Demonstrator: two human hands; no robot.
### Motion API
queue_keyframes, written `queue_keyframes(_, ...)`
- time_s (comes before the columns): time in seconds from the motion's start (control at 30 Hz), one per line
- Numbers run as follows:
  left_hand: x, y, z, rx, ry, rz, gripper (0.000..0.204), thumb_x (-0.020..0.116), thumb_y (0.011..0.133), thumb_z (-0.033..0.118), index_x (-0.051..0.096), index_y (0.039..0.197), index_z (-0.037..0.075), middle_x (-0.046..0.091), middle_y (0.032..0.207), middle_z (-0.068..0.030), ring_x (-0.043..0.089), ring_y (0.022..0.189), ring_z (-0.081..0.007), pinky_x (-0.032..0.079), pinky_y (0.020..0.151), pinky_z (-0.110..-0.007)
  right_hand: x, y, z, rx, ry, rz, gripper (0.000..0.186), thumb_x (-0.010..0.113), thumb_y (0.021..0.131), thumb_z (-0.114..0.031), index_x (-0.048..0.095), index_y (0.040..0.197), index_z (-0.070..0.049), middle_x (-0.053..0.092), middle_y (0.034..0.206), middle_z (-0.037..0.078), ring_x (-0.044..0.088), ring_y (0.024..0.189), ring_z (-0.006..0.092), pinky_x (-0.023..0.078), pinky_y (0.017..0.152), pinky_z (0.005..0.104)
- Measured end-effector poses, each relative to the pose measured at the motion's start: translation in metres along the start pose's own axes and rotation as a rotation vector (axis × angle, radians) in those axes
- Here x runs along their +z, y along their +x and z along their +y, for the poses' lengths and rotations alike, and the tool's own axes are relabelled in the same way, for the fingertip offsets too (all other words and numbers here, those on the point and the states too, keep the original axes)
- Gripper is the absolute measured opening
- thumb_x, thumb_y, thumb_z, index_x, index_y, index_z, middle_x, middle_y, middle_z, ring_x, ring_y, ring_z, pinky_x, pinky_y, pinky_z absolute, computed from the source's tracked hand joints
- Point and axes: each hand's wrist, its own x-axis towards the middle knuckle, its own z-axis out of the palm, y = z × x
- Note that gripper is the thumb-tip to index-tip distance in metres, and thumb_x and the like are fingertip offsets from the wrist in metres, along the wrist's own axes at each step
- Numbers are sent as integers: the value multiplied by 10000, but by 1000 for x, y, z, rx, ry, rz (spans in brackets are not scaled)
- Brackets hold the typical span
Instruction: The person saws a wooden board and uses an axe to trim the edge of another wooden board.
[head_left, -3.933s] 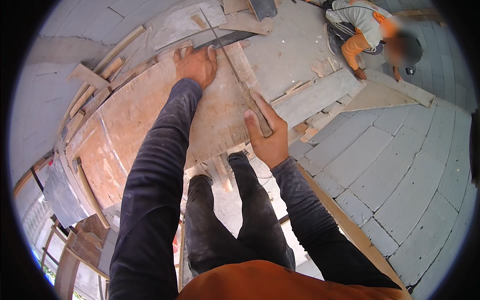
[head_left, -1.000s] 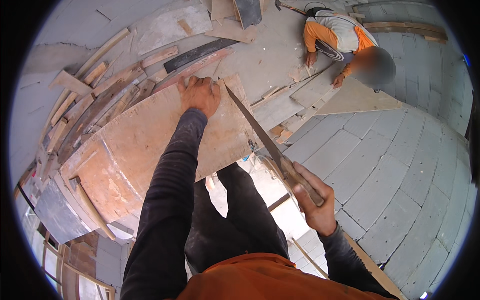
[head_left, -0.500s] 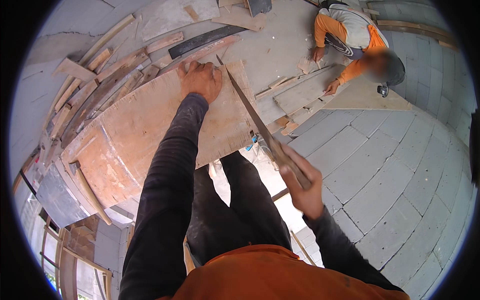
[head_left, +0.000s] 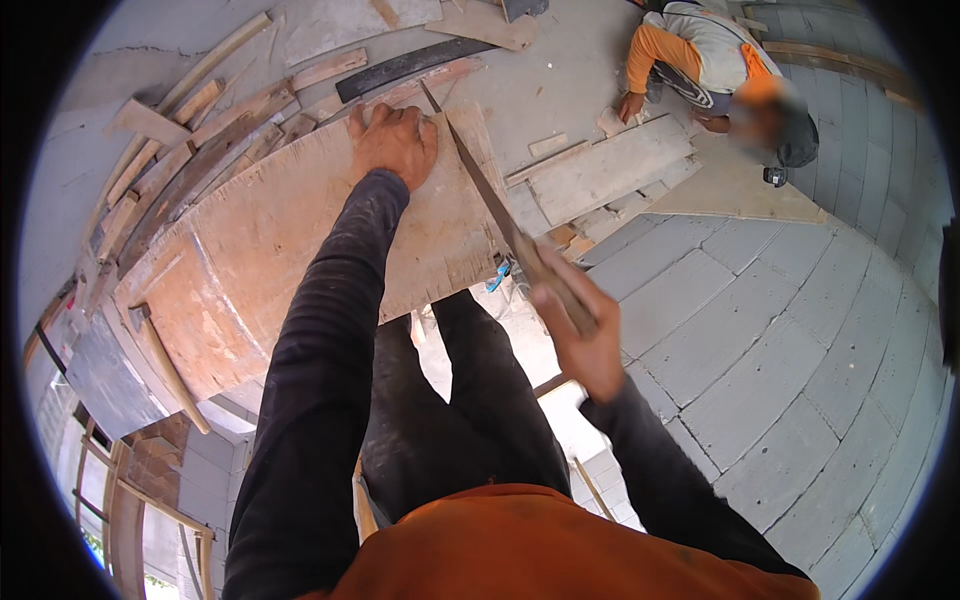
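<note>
Right hand (head_left: 582, 335): closed round handsaw (head_left: 488, 195) handle, blade ahead over plywood board (head_left: 320, 220) | Left hand (head_left: 395, 148): atop board, left of blade; closure I cannot tell.

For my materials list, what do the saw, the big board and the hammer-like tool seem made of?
Saw blade: probably steel, dull grey-brown. Saw handle: likely wood, matt brown. Board: apparently raw plywood; splintered edge, whitish smears. Hammer-like tool: pale handle, likely wood; greyish head, perhaps metal, too small to tell.

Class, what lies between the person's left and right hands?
The head view shows part of the plywood sheet and the saw blade between the left hand and right hand.
</note>
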Motion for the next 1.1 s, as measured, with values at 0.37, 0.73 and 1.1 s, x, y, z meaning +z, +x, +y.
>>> queue_keyframes(0.37, 19, -7, -21, 28, 67, 63, 444, 478, 1018, 366, 730, 1210, 55, 764, 1147, -154, 616, 1237, -300, 227, 1217, -601, -19, -30, -8, 176, 167, -67, 528, 719, 1026, -223, 582, 1464, 37, 660, 1413, 218, 630, 1310, 259, 469, 1114, 385)
queue_keyframes(0.73, 19, -2, -12, 28, 35, -7, 474, 457, 1028, 369, 714, 1278, 58, 746, 1187, -161, 606, 1259, -314, 233, 1219, -600, 45, 46, 26, 38, 90, 27, 529, 729, 1002, -247, 602, 1438, 25, 657, 1411, 250, 628, 1328, 294, 454, 1122, 359)
queue_keyframes(1.1, 20, 0, -2, 48, 13, 33, 459, 463, 1021, 337, 727, 1235, 28, 745, 1176, -179, 606, 1261, -313, 223, 1225, -592, 64, 48, 58, -70, 112, 133, 471, 688, 1032, -177, 602, 1471, -30, 673, 1403, 226, 607, 1365, 237, 433, 1151, 371)
